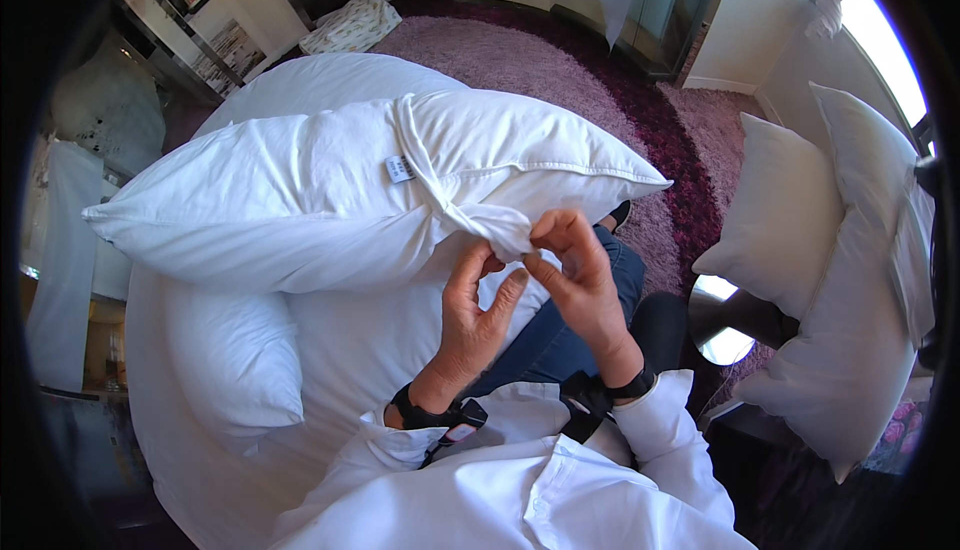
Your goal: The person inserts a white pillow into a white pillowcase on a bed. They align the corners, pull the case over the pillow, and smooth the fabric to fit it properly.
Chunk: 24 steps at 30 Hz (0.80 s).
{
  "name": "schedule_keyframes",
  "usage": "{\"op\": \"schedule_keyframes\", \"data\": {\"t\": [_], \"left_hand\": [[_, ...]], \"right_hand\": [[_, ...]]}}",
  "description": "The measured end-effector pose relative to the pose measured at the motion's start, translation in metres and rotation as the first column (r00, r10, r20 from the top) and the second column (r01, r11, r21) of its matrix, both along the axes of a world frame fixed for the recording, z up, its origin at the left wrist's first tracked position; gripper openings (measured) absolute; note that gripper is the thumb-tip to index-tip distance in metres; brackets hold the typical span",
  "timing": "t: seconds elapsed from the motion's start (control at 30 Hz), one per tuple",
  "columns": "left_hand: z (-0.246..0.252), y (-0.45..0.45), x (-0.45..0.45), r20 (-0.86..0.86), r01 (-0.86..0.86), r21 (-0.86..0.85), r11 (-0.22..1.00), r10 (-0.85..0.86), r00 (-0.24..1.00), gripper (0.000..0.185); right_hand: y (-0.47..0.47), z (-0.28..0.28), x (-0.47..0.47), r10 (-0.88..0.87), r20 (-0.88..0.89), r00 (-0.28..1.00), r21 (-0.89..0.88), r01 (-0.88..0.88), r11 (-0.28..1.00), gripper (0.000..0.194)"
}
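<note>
A large white pillow (300,197) lies across the bed before me, cinched near its middle by a band of white cloth (424,167). The band crosses itself at the pillow's near side, and its twisted end (499,227) reaches my hands. Between thumb and fingers, my right hand (585,287) pinches the tip of that end. My left hand (476,317) is just below, its curled fingers against the cloth and its thumb apart; whether it grips is partly hidden. A small tag (399,169) with writing sits beside the band.
Under the pillow is a round bed with a white sheet (360,355), holding another white pillow (232,355) at left. White pillows (780,212) are stacked at right beside a round shiny stool (724,317). Beyond lie a pink and purple rug (510,54) and a folded patterned cloth (352,22).
</note>
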<state>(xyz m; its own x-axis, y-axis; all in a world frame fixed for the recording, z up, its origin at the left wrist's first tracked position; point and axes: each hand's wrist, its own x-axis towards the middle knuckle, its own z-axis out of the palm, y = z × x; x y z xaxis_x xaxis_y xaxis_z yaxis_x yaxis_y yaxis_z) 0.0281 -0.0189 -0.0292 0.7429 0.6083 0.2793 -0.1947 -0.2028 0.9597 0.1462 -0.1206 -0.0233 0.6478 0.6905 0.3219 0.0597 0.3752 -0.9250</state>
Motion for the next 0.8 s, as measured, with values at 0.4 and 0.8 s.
{"op": "schedule_keyframes", "data": {"t": [0.4, 0.8], "left_hand": [[0.01, -0.007, 0.006, 0.084, -0.064, -0.224, 0.972, 0.085, 0.993, 0.022], [0.014, -0.01, 0.003, 0.071, -0.082, -0.255, 0.964, 0.103, 0.992, 0.023]], "right_hand": [[-0.045, 0.027, 0.034, -0.367, 0.842, 0.395, 0.042, 0.63, 0.776, 0.049], [-0.061, -0.014, 0.108, -0.35, 0.498, 0.794, -0.189, 0.493, 0.849, 0.042]]}}
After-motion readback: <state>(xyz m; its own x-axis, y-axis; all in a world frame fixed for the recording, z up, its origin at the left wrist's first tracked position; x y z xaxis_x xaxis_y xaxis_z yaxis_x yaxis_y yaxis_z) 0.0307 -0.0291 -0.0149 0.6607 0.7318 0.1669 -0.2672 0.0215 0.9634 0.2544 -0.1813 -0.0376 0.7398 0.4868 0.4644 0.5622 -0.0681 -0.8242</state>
